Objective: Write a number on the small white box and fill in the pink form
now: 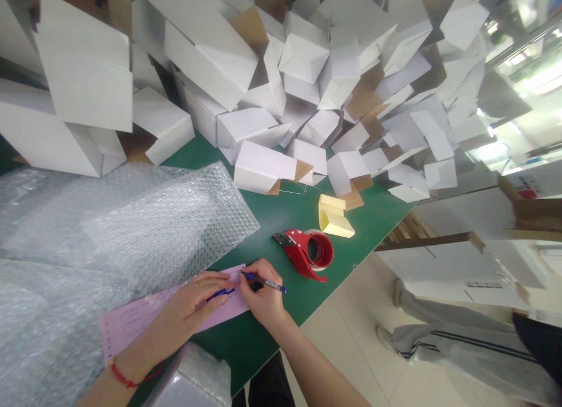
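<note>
My right hand [266, 296] grips a blue pen [274, 285], its tip on the end of a long pink paper form [230, 313]. My left hand [199, 301] rests on the same form, fingers stretched toward the pen. A blue pen cap [219, 294] is pinched between its thumb and fingers. Handwriting and printed lines show on the form; my left forearm covers part of it. Just beyond my right hand lies a red tape dispenser [301, 255] with a roll of tape in it.
Bubble wrap [167, 231] spreads over the left of the green table [263, 342]. White boxes [263, 167] pile up along the back. A folded yellow paper piece [334, 216] lies past the dispenser. A wrapped package [193, 378] sits near me. At right are cartons [456, 272] and a person's legs [443, 342].
</note>
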The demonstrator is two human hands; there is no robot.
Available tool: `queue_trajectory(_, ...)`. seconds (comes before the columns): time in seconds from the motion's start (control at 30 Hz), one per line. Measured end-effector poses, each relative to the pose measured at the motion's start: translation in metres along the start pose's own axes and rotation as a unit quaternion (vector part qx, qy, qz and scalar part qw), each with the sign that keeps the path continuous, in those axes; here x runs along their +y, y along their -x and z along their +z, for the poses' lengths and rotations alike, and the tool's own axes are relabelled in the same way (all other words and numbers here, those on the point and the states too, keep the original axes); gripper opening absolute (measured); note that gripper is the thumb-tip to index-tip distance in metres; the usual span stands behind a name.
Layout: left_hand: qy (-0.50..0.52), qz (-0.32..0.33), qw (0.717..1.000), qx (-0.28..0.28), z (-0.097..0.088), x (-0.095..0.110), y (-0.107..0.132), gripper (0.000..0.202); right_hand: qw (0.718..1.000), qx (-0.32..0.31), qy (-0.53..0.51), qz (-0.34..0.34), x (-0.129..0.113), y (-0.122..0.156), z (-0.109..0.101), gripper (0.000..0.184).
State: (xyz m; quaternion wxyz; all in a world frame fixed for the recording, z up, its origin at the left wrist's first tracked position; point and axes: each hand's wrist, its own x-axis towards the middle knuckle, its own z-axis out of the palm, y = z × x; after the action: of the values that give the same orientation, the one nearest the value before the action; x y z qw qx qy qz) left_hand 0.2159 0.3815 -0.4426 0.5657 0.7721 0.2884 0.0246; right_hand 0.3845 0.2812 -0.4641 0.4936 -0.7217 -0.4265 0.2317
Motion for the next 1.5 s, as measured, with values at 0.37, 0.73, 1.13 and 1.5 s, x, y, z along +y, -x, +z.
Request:
queue_trajectory(0.37, 0.012, -0.005, 1.0, 0.006, -0.0004, 0.0017, 0.0011, 0.034, 1.0, 0.014, -0.008, 0.0, 0.0017, 0.001, 0.0011, 0.008)
queue_trajectory(0.73, 0.02, -0.008, 1.0, 0.009, 0.0009, -0.0008, 0.0012, 0.032, 1.0, 0.005, -0.011, 0.01, 0.0011, 0.001, 0.0012, 0.008)
queue_trajectory(1.13, 0.019, -0.016, 1.0, 0.003, 0.0007, 0.0011, 0.0018, 0.033, 1.0, 0.021, -0.009, 0.006, 0.0021, 0.0016, 0.001, 0.01)
queue_trajectory(1.5, 0.027, -0.018, 0.999, 0.02, 0.0015, 0.0057, 0.0001, 0.032, 0.965, 0.032, -0.19, 0.176, 0.0017, 0.0066, -0.0034, 0.008)
